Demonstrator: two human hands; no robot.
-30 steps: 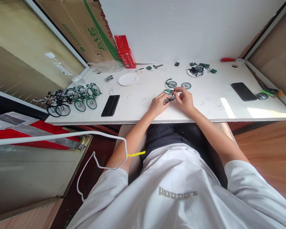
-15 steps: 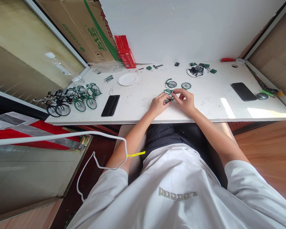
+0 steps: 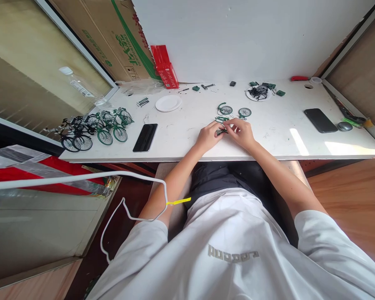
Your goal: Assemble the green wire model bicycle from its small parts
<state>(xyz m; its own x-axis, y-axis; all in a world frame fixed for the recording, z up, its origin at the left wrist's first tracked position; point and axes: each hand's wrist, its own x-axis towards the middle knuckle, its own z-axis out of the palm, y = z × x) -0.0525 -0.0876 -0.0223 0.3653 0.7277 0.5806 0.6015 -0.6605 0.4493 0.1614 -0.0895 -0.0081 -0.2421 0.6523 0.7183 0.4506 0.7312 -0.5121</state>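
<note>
We've got a green toy-bicycle part (image 3: 221, 132) (mostly hidden) pinched in our left hand (image 3: 208, 136) over the bench (image 3: 181, 143), near two spoked wheels (image 3: 245, 112); our right hand (image 3: 243, 133) is alongside, fingertips narrow, grip unclear.

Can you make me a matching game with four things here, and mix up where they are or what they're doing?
1. Red box
2. Bicycles
3. Left hand
4. Heap of black parts

A. Pinching a small dark green part
B. On a white plate
C. Against the back board
D. At the table's left end

Pairs: 1-C, 2-D, 3-A, 4-B
</note>
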